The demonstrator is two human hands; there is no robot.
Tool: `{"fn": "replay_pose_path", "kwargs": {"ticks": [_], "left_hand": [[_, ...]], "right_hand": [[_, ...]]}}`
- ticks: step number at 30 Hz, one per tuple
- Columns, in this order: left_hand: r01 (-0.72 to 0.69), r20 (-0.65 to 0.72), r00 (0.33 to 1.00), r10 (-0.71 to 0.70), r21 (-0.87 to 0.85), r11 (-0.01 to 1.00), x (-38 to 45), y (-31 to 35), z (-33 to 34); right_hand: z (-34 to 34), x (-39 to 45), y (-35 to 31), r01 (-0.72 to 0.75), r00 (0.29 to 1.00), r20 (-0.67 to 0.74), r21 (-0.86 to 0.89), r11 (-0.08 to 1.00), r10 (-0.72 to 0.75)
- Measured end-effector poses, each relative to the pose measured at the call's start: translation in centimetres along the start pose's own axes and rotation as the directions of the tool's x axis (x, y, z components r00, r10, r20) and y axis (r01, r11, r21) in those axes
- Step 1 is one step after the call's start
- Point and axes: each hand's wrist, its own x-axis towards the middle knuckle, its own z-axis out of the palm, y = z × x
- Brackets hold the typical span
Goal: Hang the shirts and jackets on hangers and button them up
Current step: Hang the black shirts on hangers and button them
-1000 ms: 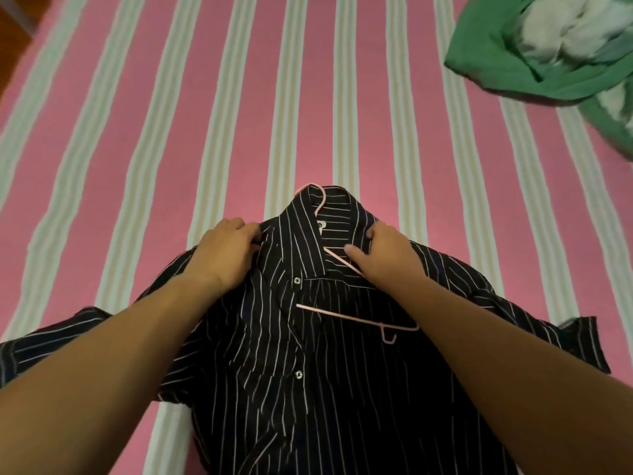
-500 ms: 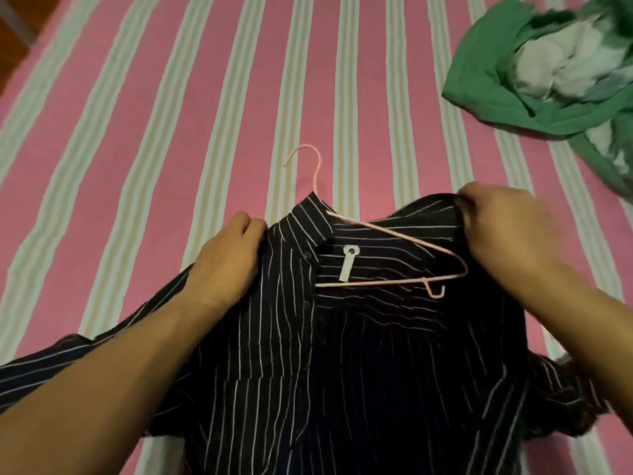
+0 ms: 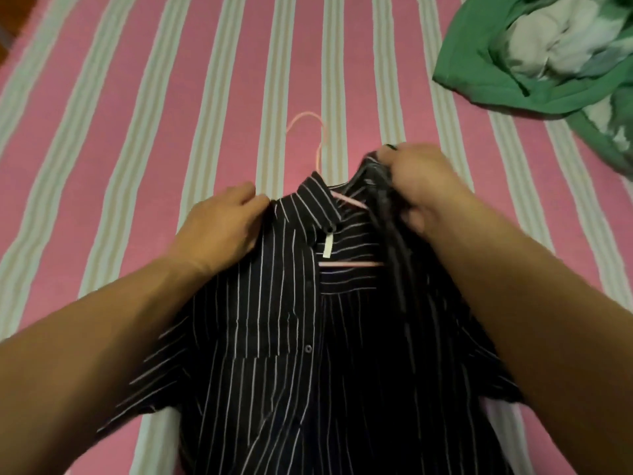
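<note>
A black shirt with thin white stripes (image 3: 274, 337) lies front-up on the bed, its front open at the top. A pink wire hanger (image 3: 317, 142) sits inside it; the hook sticks out past the collar, and parts of its bars show in the neck opening. My left hand (image 3: 222, 228) presses the left collar and shoulder down. My right hand (image 3: 421, 186) grips the bunched right front edge of the shirt, lifted near the collar over the hanger's right arm.
The bed sheet (image 3: 137, 97) has pink and pale green stripes and spreads all around the shirt. A crumpled green and white garment (image 3: 534, 63) lies at the far right. A strip of floor shows at the far left edge.
My right hand has pulled the shirt's right front back inward from the far right, toward the collar, covering the hanger's right end. The left hand has stayed on the left shoulder.
</note>
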Motion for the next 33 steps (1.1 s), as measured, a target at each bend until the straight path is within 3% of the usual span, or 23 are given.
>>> {"fn": "replay_pose_path", "kwargs": {"ticks": [2,4,6,9,12,15,17,19,21,23,25,29,31,33], "left_hand": [[0.175,-0.067,0.982,-0.179,-0.054,0.983,1.9,-0.3,0.1],[0.434,-0.084,0.886,-0.456,-0.192,0.880,3.7,-0.4,0.4],[0.575,0.018,0.795,-0.606,-0.341,0.744,4.1,1.2,0.8],[0.527,0.161,0.848,-0.506,-0.366,0.767,-0.5,6.4,2.0],[0.569,0.294,0.822,-0.488,-0.363,0.738,-11.3,12.1,2.1],[0.713,0.328,0.699,-0.635,-0.260,0.651,-22.6,14.8,0.8],[0.848,0.457,0.521,-0.721,-0.176,0.501,-28.8,15.4,-0.1],[0.915,0.561,0.359,-0.746,-0.055,0.399,-33.3,15.6,-0.3],[0.935,0.645,0.304,-0.701,-0.062,0.349,-35.7,16.0,-0.2],[0.950,0.674,0.309,-0.671,-0.253,0.183,-36.0,17.4,-1.1],[0.945,0.639,0.256,-0.726,-0.324,0.049,-36.1,19.1,-1.8],[0.860,0.329,0.123,-0.936,-0.506,-0.065,-37.1,21.8,-6.0],[0.768,0.198,0.151,-0.969,-0.641,-0.011,-36.8,23.5,-9.3],[0.696,0.084,0.356,-0.931,-0.689,0.204,-35.5,25.4,-11.8]], "right_hand": [[1.5,0.2,1.4,0.012,0.977,0.212,0.035,0.999,-0.019],[0.7,0.6,3.0,0.038,0.924,0.381,-0.033,0.999,-0.023],[-1.4,-0.1,4.8,0.207,0.917,0.385,-0.227,0.952,-0.107],[-4.7,-4.3,9.7,0.287,0.953,0.246,-0.564,0.774,-0.175],[-7.6,-11.5,18.3,0.311,0.943,0.166,-0.750,0.584,-0.289],[-11.2,-17.2,25.7,0.157,0.969,0.028,-0.837,0.524,-0.245],[-13.6,-20.4,28.7,-0.092,0.987,-0.150,-0.829,0.551,-0.060],[-15.0,-22.4,30.9,-0.284,0.955,-0.287,-0.808,0.516,0.077],[-15.1,-24.0,32.4,-0.369,0.929,-0.334,-0.802,0.470,0.158],[-14.6,-25.3,32.8,-0.351,0.936,-0.305,-0.777,0.523,0.175],[-14.6,-26.9,31.8,-0.330,0.941,-0.289,-0.673,0.663,0.175],[-16.4,-30.6,27.6,-0.184,0.930,-0.367,-0.506,0.843,-0.017],[-16.2,-32.3,25.6,-0.044,0.942,-0.307,-0.516,0.855,-0.137],[-14.9,-33.5,24.0,0.061,0.950,-0.241,-0.485,0.872,-0.201]]}}
